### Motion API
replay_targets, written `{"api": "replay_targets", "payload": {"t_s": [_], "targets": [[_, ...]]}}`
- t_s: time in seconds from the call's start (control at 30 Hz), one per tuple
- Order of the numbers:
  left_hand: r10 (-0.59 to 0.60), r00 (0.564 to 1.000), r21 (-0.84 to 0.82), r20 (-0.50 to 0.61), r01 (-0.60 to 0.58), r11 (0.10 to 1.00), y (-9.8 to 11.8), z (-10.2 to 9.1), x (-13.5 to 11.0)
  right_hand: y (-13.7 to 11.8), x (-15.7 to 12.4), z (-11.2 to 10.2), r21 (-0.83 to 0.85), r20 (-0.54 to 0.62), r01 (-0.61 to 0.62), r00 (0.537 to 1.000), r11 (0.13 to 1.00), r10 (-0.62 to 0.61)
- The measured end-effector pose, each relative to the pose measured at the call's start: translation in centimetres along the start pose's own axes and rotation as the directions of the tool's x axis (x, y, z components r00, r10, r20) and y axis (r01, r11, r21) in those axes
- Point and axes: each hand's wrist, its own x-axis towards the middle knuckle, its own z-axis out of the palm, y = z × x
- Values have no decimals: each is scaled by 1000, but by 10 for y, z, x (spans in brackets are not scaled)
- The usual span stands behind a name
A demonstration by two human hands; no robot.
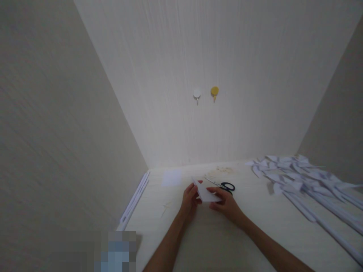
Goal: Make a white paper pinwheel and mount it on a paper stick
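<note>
Between my two hands is a folded piece of white paper [206, 194], raised a little above the pale table. My left hand [190, 198] grips its left edge, fingers curled behind it. On the other side my right hand [222, 200] pinches the paper's right part between thumb and fingers. Just beyond the right hand lie scissors [227, 186] with black handles, their blades pointing to the upper left. One handle loop is partly covered by my right hand.
White paper flowers with rolled paper stems [303, 181] spread over the table's right side. Rolled paper sticks [134, 200] lie along the left wall. A flat paper square [171, 177] rests at the back left. A white hook [196, 94] and a yellow hook [214, 91] are on the back wall.
</note>
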Motion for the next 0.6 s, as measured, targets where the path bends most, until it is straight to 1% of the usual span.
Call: {"api": "replay_targets", "payload": {"t_s": [0.1, 0.23, 0.37, 0.47, 0.6], "targets": [[-11, 1000, 16, -1, 11, 1000, 0, 0, 0, 3, 0, 1, -50, 8, 9, 1000, 999, -9], [-17, 1000, 6, 2, 17, 1000, 1, 1, -1, 3, 1, 0, -43, 29, 19, 999, 999, -17], [-27, 999, -9, 16, 27, 1000, 3, 1, -2, -3, 1, 0, -47, 55, 32, 998, 998, -29], [-28, 1000, -4, -7, 28, 1000, 3, 1, -2, -6, 1, -1, -22, 85, 37, 996, 999, -35], [-16, 998, 24, -59, 18, 1000, 3, 1, 0, -8, 0, -3, 45, 91, 54, 994, 998, -58]]}}
